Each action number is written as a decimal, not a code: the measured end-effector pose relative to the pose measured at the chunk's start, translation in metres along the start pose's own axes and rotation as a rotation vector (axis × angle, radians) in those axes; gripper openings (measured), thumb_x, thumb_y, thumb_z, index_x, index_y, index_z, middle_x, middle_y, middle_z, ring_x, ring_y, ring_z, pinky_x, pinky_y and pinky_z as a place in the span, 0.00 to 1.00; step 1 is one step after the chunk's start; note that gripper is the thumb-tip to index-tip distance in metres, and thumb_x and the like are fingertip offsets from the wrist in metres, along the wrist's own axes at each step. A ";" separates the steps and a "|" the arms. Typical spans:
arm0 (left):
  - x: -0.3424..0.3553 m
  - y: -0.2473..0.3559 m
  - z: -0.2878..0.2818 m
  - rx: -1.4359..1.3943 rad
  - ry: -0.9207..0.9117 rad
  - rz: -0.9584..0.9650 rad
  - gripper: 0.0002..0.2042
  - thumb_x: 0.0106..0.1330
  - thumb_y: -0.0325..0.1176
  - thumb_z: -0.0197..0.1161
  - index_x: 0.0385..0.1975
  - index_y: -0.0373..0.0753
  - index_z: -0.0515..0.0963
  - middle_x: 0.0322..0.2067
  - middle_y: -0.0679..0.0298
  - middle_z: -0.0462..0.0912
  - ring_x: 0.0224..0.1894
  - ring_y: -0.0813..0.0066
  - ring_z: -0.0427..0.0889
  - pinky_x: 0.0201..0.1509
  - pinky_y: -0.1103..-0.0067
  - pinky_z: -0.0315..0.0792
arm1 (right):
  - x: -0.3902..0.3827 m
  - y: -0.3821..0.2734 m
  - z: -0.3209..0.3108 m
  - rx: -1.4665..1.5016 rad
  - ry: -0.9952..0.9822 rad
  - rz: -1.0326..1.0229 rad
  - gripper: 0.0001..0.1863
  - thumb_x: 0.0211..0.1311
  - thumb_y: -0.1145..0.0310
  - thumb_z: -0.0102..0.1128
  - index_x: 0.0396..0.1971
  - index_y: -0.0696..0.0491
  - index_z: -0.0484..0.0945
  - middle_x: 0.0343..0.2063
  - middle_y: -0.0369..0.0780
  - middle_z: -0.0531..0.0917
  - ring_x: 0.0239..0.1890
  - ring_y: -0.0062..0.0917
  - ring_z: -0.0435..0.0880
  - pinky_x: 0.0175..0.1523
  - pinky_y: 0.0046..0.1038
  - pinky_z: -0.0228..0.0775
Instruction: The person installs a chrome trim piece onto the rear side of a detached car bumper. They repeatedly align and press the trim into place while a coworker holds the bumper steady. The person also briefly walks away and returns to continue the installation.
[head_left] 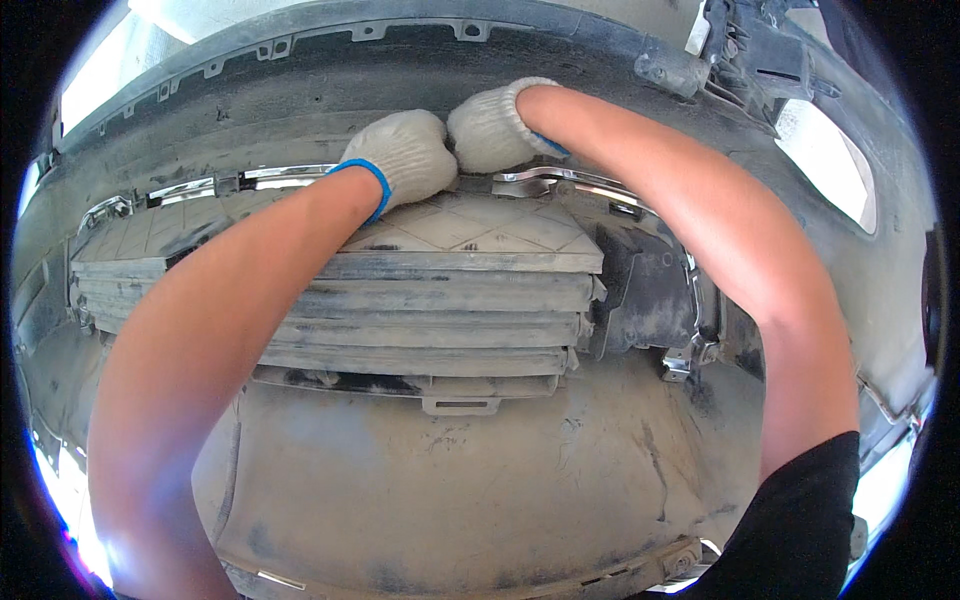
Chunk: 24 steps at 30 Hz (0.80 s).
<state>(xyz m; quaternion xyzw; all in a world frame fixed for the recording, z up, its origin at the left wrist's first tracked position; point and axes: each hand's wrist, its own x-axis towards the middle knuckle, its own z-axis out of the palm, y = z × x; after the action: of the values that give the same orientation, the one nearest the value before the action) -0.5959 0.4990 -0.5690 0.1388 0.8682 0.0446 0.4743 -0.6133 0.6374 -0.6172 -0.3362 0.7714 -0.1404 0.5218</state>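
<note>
My left hand [407, 155], in a white knit glove with a blue cuff edge, is closed at the upper edge of a dusty slatted grille shutter [440, 330]. Right beside it, knuckles almost touching, is my right hand [492, 128], gloved alike and also curled closed. Whatever lies between the fingers is hidden by the gloves. A shiny chrome trim strip [285, 175] runs along the top of the shutter and passes behind both hands. All this sits inside a dirty dark car bumper cover [330, 85].
Tabs with holes line the bumper's far edge [370, 30]. A black bracket [770, 65] with fittings is at the upper right, near an oval opening [830, 165]. Below the shutter spreads a dusty curved panel [470, 480]. A metal clip [680, 362] stands right of the shutter.
</note>
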 end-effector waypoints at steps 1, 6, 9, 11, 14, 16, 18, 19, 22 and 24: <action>0.000 0.000 0.000 -0.001 0.001 0.013 0.16 0.54 0.38 0.67 0.41 0.38 0.87 0.43 0.47 0.87 0.50 0.49 0.85 0.56 0.63 0.78 | -0.001 -0.001 -0.002 -0.022 -0.010 -0.012 0.21 0.63 0.59 0.53 0.45 0.57 0.86 0.41 0.50 0.88 0.44 0.42 0.86 0.50 0.42 0.76; 0.002 -0.004 0.002 -0.004 -0.017 -0.017 0.15 0.56 0.36 0.63 0.40 0.37 0.87 0.44 0.46 0.87 0.49 0.48 0.85 0.56 0.62 0.78 | -0.027 -0.003 -0.009 0.105 0.071 0.035 0.21 0.63 0.56 0.56 0.47 0.56 0.84 0.42 0.50 0.87 0.44 0.43 0.86 0.52 0.41 0.75; 0.001 0.000 -0.001 -0.001 -0.036 -0.002 0.15 0.56 0.36 0.62 0.40 0.37 0.87 0.44 0.46 0.87 0.49 0.48 0.85 0.55 0.63 0.78 | -0.027 0.004 -0.002 0.073 0.137 -0.105 0.21 0.63 0.56 0.56 0.49 0.54 0.83 0.45 0.50 0.87 0.47 0.41 0.85 0.53 0.40 0.74; 0.002 0.001 -0.001 0.008 -0.032 0.000 0.15 0.56 0.36 0.63 0.40 0.36 0.87 0.43 0.46 0.87 0.49 0.48 0.85 0.55 0.63 0.78 | -0.021 0.005 0.000 0.048 0.107 -0.075 0.21 0.62 0.57 0.56 0.49 0.54 0.84 0.44 0.49 0.87 0.46 0.42 0.85 0.52 0.40 0.75; 0.003 -0.002 0.001 0.010 -0.007 0.005 0.17 0.54 0.39 0.67 0.39 0.35 0.87 0.43 0.46 0.87 0.48 0.48 0.85 0.55 0.63 0.78 | -0.006 0.005 -0.002 0.013 0.009 -0.016 0.20 0.62 0.58 0.55 0.47 0.54 0.84 0.42 0.50 0.87 0.44 0.42 0.86 0.51 0.42 0.75; 0.007 -0.006 0.001 -0.001 -0.016 0.020 0.21 0.50 0.43 0.71 0.39 0.34 0.86 0.41 0.46 0.87 0.46 0.47 0.85 0.54 0.63 0.78 | -0.007 0.002 -0.003 -0.008 -0.027 0.010 0.20 0.62 0.58 0.55 0.46 0.55 0.84 0.41 0.50 0.87 0.43 0.43 0.86 0.50 0.42 0.75; 0.006 -0.006 0.004 -0.004 -0.014 0.016 0.20 0.50 0.43 0.71 0.39 0.34 0.87 0.41 0.45 0.87 0.46 0.47 0.85 0.53 0.63 0.78 | -0.013 -0.001 -0.004 -0.035 -0.011 0.016 0.20 0.62 0.59 0.54 0.45 0.56 0.85 0.40 0.50 0.87 0.42 0.44 0.86 0.50 0.43 0.75; 0.006 -0.005 0.004 -0.004 -0.013 0.015 0.20 0.50 0.43 0.71 0.38 0.35 0.87 0.40 0.45 0.86 0.46 0.47 0.85 0.53 0.63 0.78 | -0.015 -0.001 -0.004 -0.060 0.028 -0.021 0.20 0.62 0.59 0.53 0.44 0.56 0.85 0.40 0.51 0.87 0.43 0.44 0.85 0.50 0.43 0.75; 0.005 -0.004 0.003 -0.032 -0.011 0.015 0.20 0.50 0.43 0.71 0.38 0.35 0.87 0.40 0.44 0.86 0.46 0.47 0.85 0.53 0.62 0.78 | -0.018 0.000 -0.002 -0.141 0.126 -0.146 0.19 0.63 0.59 0.53 0.44 0.56 0.85 0.40 0.51 0.87 0.43 0.44 0.85 0.50 0.44 0.75; 0.005 -0.001 0.002 0.012 -0.031 -0.021 0.18 0.53 0.41 0.70 0.39 0.36 0.87 0.42 0.47 0.87 0.47 0.49 0.86 0.54 0.64 0.78 | -0.022 -0.002 -0.002 -0.113 0.127 -0.145 0.19 0.63 0.59 0.53 0.44 0.56 0.85 0.40 0.50 0.87 0.42 0.44 0.85 0.50 0.44 0.75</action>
<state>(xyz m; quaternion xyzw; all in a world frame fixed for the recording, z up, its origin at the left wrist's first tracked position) -0.5970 0.4995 -0.5737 0.1333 0.8623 0.0325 0.4874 -0.6096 0.6502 -0.5996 -0.4105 0.7831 -0.1550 0.4407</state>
